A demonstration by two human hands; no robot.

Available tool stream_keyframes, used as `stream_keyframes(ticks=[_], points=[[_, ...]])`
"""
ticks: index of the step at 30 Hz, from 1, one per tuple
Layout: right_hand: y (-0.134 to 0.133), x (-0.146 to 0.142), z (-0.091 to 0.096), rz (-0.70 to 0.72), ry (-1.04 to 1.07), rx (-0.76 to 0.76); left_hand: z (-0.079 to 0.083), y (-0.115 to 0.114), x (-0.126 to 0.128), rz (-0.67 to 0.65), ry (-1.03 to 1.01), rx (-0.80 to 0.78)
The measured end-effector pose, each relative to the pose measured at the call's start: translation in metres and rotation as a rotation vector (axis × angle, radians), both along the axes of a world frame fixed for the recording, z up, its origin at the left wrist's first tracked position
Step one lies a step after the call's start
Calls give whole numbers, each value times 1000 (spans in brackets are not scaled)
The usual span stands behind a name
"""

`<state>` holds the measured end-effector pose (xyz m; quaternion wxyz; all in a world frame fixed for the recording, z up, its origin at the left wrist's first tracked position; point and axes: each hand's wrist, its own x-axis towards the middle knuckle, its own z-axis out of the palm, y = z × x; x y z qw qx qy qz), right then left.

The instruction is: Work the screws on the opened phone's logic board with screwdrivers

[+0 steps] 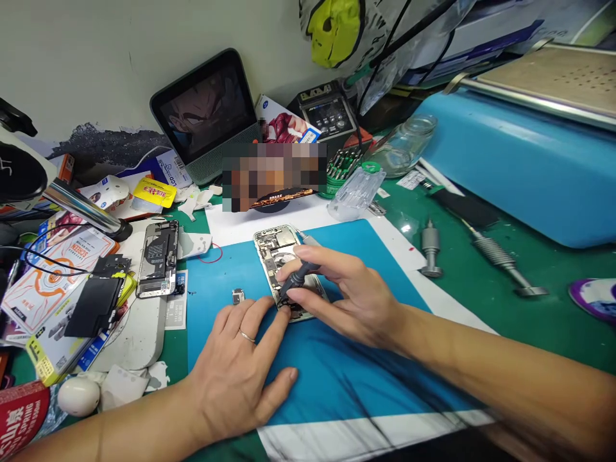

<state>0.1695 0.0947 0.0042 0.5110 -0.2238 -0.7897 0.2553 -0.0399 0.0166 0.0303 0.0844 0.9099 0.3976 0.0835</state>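
Observation:
An opened smartphone (280,240), its inner parts exposed, lies on the blue mat (216,269). My right hand (356,289) grips a short dark screwdriver (297,277) between thumb and fingers. It slants down, with its tip at the lower left part of the phone. My left hand (240,366), a ring on one finger, rests palm down on the mat. Its fingers are stretched out, and the forefinger reaches the phone's lower edge. Just left of the phone lies a small metal part (238,296). My fingers cover some of the phone's lower half.
Another opened phone part (158,260) lies on a white surface to the left, near boxes. Behind stand a lit display (206,106), a green bit holder (334,183) and a glass jar (409,144). At right are metal tools (430,247) and a blue machine (505,167).

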Motion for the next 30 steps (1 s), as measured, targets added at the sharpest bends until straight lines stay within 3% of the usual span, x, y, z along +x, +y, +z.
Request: stream_keyframes(ticks=[30], points=[[1, 4, 5, 11, -30, 35, -1, 2, 1, -27, -25, 13]])
